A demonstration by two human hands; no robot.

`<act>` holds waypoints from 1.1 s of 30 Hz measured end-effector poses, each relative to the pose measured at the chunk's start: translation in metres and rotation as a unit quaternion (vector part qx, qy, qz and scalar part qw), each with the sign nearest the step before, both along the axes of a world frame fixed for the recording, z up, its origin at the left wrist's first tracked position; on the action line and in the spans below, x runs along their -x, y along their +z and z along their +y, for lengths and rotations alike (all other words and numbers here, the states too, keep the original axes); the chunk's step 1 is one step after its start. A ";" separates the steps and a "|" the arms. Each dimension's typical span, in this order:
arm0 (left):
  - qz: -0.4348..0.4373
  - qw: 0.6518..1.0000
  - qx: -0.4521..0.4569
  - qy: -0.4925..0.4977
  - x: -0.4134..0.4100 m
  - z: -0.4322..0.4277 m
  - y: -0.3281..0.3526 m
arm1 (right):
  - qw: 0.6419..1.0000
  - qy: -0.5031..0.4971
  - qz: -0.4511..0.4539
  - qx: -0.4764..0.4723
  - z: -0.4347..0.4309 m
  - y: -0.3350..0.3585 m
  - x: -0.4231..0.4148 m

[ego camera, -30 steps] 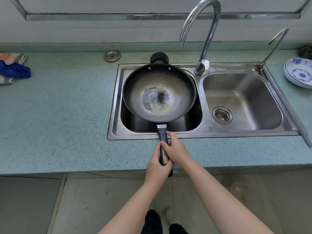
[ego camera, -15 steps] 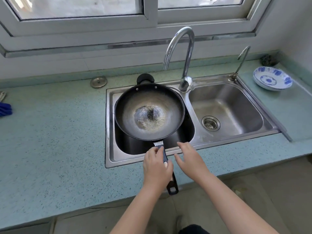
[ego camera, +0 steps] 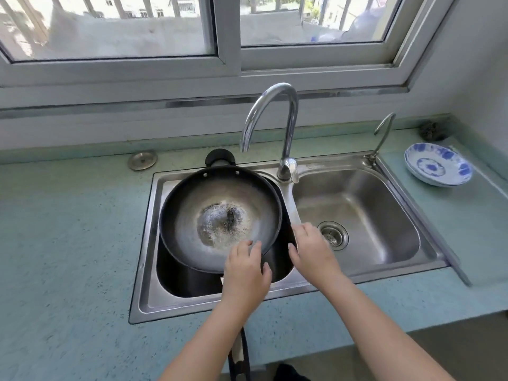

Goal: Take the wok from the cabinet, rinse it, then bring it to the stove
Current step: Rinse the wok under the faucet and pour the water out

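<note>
Left hand (ego camera: 244, 270) grips the dark round metal wok (ego camera: 192, 210) at its handle; right hand (ego camera: 310, 248) hovers empty, fingers relaxed, beside it. Held one-handed, the bowl ahead may tip.

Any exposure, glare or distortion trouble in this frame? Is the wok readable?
Head view: daylight washes out the window; the wide-angle lens bows the counter edge; highlights gleam on the faucet and the right basin of the sink; the wok is sharp, its scorched centre clear; the basin under it lies in deep shadow.
</note>
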State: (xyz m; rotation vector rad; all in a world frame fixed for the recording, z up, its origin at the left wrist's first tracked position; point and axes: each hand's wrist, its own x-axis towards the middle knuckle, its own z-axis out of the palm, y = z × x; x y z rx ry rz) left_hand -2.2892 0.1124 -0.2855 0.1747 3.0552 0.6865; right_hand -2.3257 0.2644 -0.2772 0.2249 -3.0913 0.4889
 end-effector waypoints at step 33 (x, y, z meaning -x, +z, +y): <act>0.038 0.990 0.110 0.075 0.117 0.059 -0.006 | 0.967 0.159 0.188 -0.066 0.035 -0.026 0.203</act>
